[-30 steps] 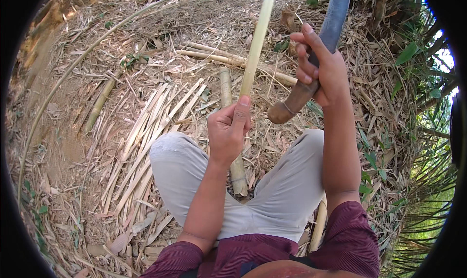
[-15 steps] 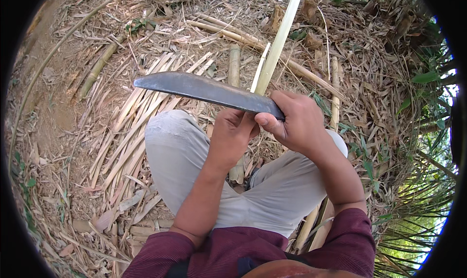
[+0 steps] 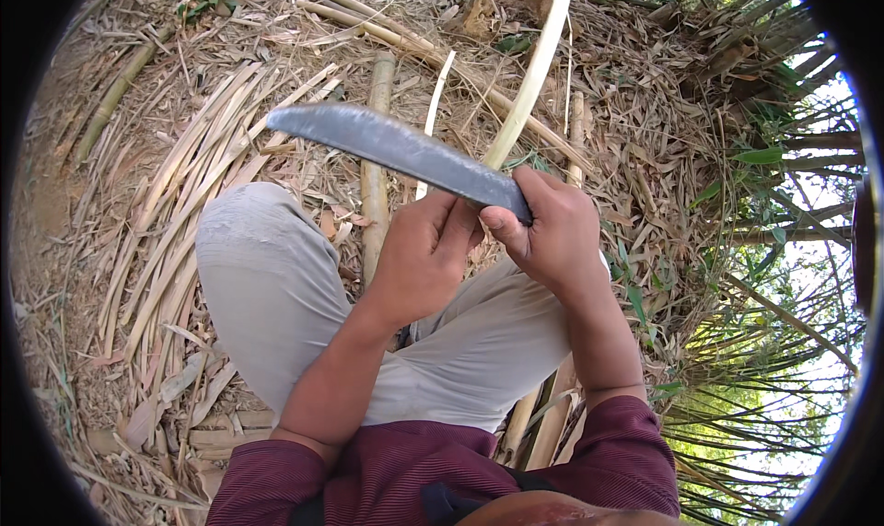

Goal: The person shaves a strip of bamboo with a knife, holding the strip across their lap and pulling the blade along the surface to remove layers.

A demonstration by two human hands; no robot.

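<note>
A dark, broad-bladed machete [image 3: 387, 146] lies slanted across the front of me, its tip toward the left. My right hand [image 3: 552, 222] is closed around its right end, thumb along the near side. A long pale bamboo strip [image 3: 532, 84] rises from behind the blade toward the top of the view. My left hand [image 3: 424, 250] is closed just below the blade, fingers pinched at the strip's lower end, which the blade and hands partly hide. A narrow white sliver [image 3: 436, 111] stands apart to the left, its lower part passing behind the blade toward my left hand.
Many split bamboo strips [image 3: 189, 194] lie in a pile left of my bent knee [image 3: 253, 217]. A bamboo pole [image 3: 376, 194] lies ahead of me, and longer poles [image 3: 405, 40] cross beyond it. Dry leaves cover the ground; bamboo stems and foliage [image 3: 764, 379] stand at the right.
The narrow sliver has separated leftward from the wider strip. My left hand has shifted slightly left and the machete tip has risen. The whole view has swung, moving the ground leftward.
</note>
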